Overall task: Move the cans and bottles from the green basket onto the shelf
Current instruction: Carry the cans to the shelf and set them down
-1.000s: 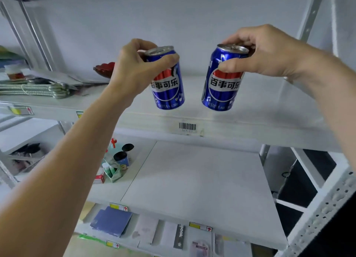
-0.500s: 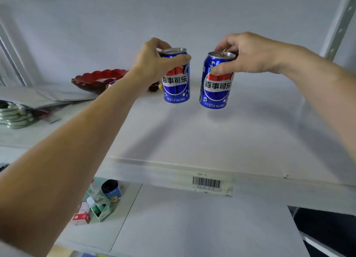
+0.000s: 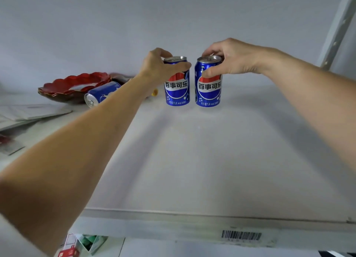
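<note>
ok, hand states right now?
Left hand: grips left blue Pepsi can by its top.
Right hand: grips right blue Pepsi can by its top.

A plain grey-white wall [image 3: 134, 21] is seen behind a pale shelf [image 3: 192, 160]. A perforated metal upright [image 3: 337, 27] is set at the right edge. A barcode label [image 3: 241, 235] is stuck on the shelf's front lip. A lower shelf [image 3: 173, 250] is glimpsed beneath. The whole is lit softly and evenly.

Lying blue can [image 3: 102, 93] half hidden behind left forearm; red bowl [image 3: 73, 86] blurred; small yellow object [image 3: 154, 92] unidentifiable.
</note>
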